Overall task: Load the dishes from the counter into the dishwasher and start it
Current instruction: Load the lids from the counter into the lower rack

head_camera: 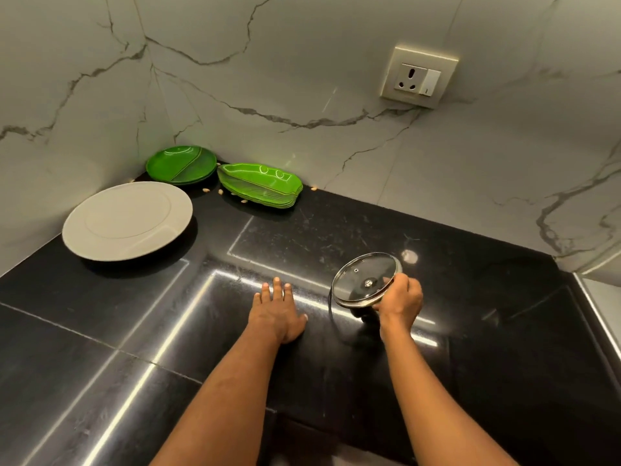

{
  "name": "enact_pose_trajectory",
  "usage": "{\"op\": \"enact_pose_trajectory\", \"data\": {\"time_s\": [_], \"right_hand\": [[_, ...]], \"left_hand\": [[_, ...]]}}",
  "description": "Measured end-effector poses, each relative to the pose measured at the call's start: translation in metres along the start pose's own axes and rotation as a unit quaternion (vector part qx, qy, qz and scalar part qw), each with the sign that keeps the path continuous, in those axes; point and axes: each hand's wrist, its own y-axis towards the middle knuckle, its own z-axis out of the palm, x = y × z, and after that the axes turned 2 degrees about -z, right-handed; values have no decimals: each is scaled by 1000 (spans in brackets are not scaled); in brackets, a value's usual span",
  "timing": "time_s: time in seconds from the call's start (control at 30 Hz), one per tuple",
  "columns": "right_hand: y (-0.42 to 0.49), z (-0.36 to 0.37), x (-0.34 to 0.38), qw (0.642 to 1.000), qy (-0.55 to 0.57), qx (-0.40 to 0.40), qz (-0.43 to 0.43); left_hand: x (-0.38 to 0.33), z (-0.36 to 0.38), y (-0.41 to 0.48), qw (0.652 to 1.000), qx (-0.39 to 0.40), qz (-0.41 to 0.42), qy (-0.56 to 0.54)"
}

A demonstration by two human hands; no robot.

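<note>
Lid (364, 279) tilted over the counter's (134, 314) right side, my right hand (401, 299) curled on its rim, left hand (277, 314) flat with fingers together; I reckon smooth glass could slip from that edge grip and crack.

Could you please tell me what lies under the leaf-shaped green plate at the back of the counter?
More matching green plates: the leaf-shaped plate tops a stack whose rims show at its right end, on the black counter. Their faces and exact number are covered.
</note>
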Motion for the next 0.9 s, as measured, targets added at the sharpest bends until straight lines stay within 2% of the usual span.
{"op": "enact_pose_trajectory", "data": {"time_s": [0.17,0.43,0.67,0.9], "right_hand": [[-6,-17,-9,990,102,19,99],[-8,-32,-19,987,73,87,115],[-23,-78,-40,973,136,137,128],[-34,-145,-55,967,165,153,123]], "left_hand": [[-2,11,-9,1000,-27,14,1],[-1,27,-37,997,-63,39,3],[-22,43,-83,986,-154,62,18],[-70,75,-146,983,-177,35,24]]}}
